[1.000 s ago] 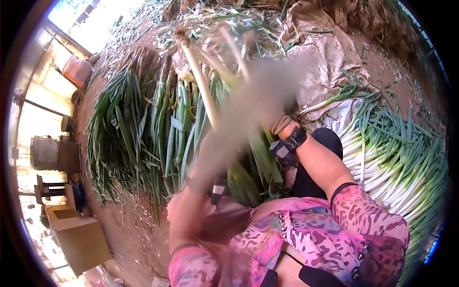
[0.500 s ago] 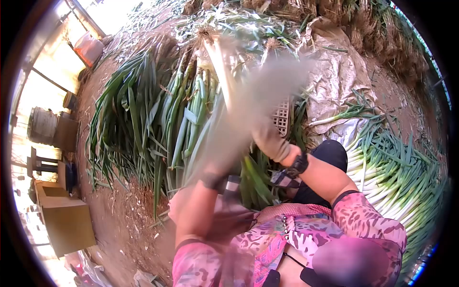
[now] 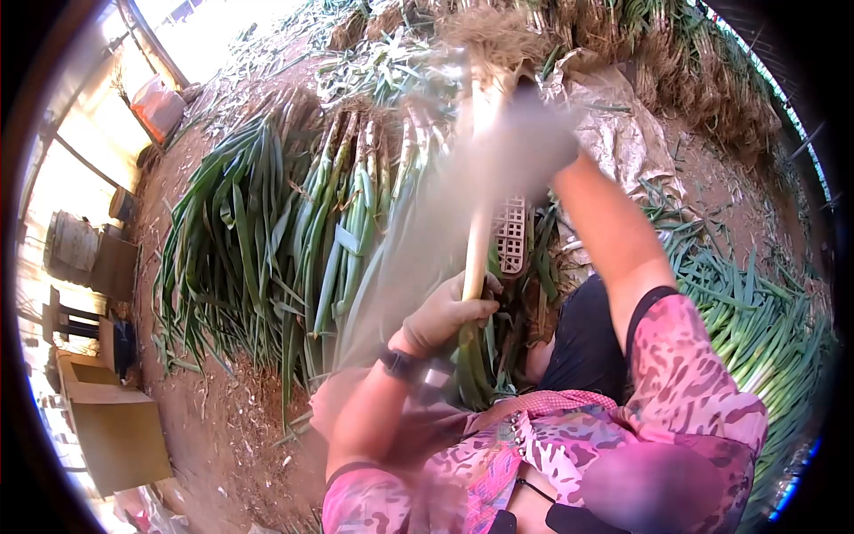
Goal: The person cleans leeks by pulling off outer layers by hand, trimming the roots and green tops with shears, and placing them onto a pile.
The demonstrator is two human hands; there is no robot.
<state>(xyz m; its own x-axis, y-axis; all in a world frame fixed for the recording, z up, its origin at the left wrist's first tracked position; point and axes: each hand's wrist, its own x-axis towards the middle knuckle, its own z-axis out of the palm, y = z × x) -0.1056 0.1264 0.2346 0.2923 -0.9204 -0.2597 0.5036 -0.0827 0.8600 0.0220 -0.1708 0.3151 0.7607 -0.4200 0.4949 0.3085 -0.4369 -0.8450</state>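
My left hand (image 3: 438, 313), in a pale glove, is closed round the lower part of a long green onion (image 3: 479, 231). Its white stalk stands nearly upright, with the bushy roots (image 3: 494, 40) at the top and green leaves (image 3: 471, 365) hanging below my fist. Up by the root end is my right hand (image 3: 525, 147), gloved and smeared by motion, overlapping the upper stalk; its fingers do not show clearly. A grey blur crosses the view left of the stalk.
Untrimmed green onions (image 3: 240, 205) lie in a row at the left. A plastic crate (image 3: 511, 236) stands behind the stalk. Cleaned green onions (image 3: 747, 347) are heaped at the right, a crumpled sheet (image 3: 614, 133) lies beyond, and rooted bundles (image 3: 712, 98) line the back.
The green onion has swung from a leftward lean to nearly upright. My right hand has risen towards the roots; my left hand, blurred before, now shows round the lower stalk.
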